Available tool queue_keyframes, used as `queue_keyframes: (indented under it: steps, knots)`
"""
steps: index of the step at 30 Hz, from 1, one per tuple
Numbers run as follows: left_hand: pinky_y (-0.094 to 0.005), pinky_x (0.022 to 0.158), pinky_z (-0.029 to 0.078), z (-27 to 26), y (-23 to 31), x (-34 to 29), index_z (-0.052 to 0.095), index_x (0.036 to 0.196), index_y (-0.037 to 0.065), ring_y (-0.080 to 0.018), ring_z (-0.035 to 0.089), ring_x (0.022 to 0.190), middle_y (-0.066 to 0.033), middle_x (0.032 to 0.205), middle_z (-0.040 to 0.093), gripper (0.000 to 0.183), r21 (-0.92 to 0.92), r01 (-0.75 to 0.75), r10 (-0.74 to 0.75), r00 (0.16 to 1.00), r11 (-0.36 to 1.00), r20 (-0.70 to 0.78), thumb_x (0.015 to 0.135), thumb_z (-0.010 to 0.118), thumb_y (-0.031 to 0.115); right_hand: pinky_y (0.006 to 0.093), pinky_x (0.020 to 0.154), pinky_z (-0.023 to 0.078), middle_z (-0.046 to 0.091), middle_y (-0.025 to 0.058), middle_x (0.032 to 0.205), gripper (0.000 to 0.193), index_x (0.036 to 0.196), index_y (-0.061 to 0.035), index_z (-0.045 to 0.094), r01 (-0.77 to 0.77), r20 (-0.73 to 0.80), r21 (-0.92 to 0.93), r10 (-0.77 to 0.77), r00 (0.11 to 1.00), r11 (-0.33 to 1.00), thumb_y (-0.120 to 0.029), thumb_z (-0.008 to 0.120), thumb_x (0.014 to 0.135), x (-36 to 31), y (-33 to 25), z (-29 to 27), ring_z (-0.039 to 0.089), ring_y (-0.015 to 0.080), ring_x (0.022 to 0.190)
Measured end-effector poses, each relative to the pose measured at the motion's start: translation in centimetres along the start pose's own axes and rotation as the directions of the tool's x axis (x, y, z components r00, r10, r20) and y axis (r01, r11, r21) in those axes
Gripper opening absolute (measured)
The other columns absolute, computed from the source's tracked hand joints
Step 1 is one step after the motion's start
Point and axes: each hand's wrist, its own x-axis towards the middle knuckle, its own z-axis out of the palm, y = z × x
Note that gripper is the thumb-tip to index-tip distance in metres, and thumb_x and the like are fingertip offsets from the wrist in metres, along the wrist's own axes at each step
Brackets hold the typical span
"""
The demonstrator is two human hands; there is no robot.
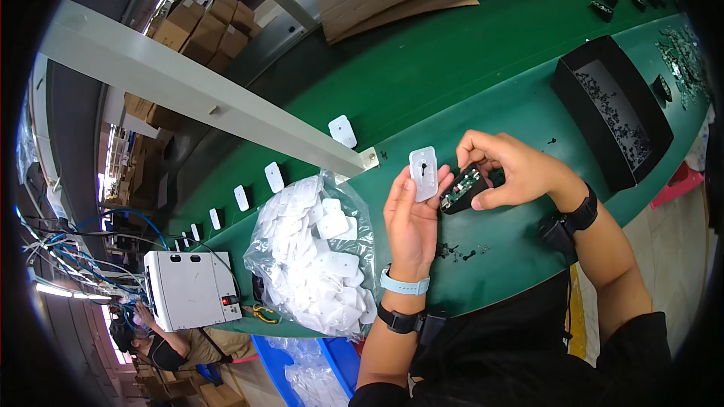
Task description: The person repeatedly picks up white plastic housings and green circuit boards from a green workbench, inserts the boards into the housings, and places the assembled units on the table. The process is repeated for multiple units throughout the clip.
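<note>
In my left hand (411,222) lies a white plastic cover (424,173), held by thumb and fingers, with a small black part at its middle. Close beside it, my right hand (513,173) grips a black housing (465,190) between thumb and fingers; a green circuit board shows inside it. The housing is tilted and nearly touches the left fingertips. Below the hands, several small black parts (456,253) lie loose on the green table. Left of my left hand a clear plastic bag (260,256) spills over with stacked white covers (332,264).
A black box (558,83) of small black parts stands at right, near a pile of circuit boards (682,60). White covers line the green belt (445,53) beyond a white post (204,98). At left are a white machine (188,286), pliers (264,313) and another person (177,343).
</note>
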Motion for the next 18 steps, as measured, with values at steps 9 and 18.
queue_keyframes:
  steps: [9, 18]
  knots:
    - [-0.0400, 0.103, 0.049, -0.2, 0.0, -0.3, 0.054, 0.131, -0.003, -0.0241, 0.062, 0.117, -0.0146, 0.127, 0.064, 0.033, 0.009, -0.001, 0.001, 1.000, 1.000, -0.007, 0.104, 0.054, 0.015, 0.0253, 0.069, 0.054, 0.067, 0.0068, 0.089, 0.044, 0.115, -0.0007, 0.054, -0.006, -0.199, 0.133, 0.032, 0.980, 0.991, -0.001, 0.080, 0.079, 0.5, -0.3, 0.9, 0.063, 0.0111, 0.075]
    - [-0.0374, 0.104, 0.047, -0.5, -0.8, -0.4, 0.056, 0.131, -0.005, -0.0204, 0.061, 0.117, -0.0129, 0.126, 0.064, 0.034, 0.127, -0.017, 0.013, 0.999, 0.992, 0.030, 0.101, 0.057, 0.011, 0.0249, 0.065, 0.054, 0.067, 0.0076, 0.089, 0.030, 0.105, 0.0019, 0.061, 0.013, -0.315, -0.012, -0.016, 0.949, 1.000, -0.004, 0.079, 0.082, 0.7, -0.2, 1.7, 0.063, 0.0093, 0.073]
